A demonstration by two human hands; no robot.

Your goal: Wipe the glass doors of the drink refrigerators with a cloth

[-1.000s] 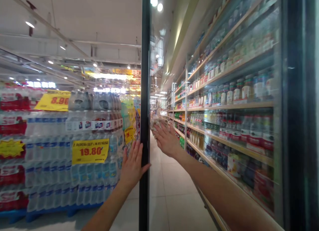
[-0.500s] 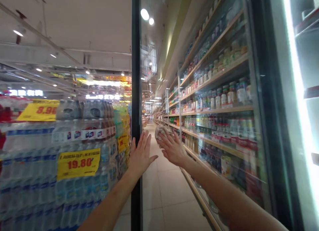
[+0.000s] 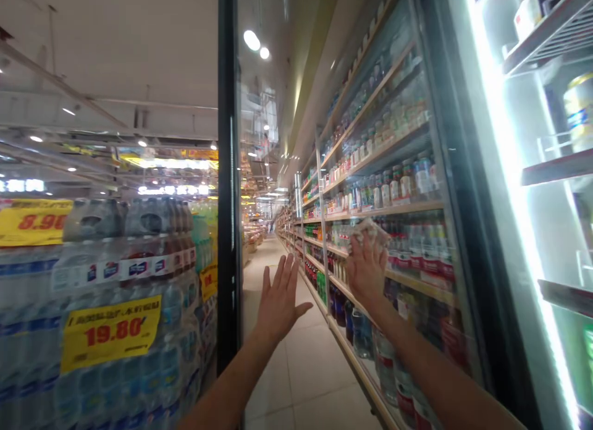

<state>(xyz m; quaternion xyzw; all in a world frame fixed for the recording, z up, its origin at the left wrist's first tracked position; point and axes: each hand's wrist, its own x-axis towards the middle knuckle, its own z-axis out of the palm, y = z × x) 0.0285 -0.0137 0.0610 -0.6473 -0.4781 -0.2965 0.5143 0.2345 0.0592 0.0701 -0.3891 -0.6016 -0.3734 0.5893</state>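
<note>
A glass cooler door with a black frame stands swung open in front of me. My right hand lies against the glass with its fingers over a crumpled pale cloth, pressing it to the pane. The cloth pokes out above and beside the fingertips. Lower and to the left, my left hand is open, palm toward the glass and thumb spread. It holds nothing; whether it touches the pane I cannot tell. Shelves of bottles show in the glass behind the hands.
At the right, the lit cooler has dark shelf edges and a yellow-topped can. Stacked packs of bottled water stand at the left, bearing yellow price signs. A tiled floor shows below.
My right hand has slid the cloth rightward and slightly up across the glass. My left hand has shifted a little right, away from the black frame edge. The view has turned right, showing more cooler shelves.
</note>
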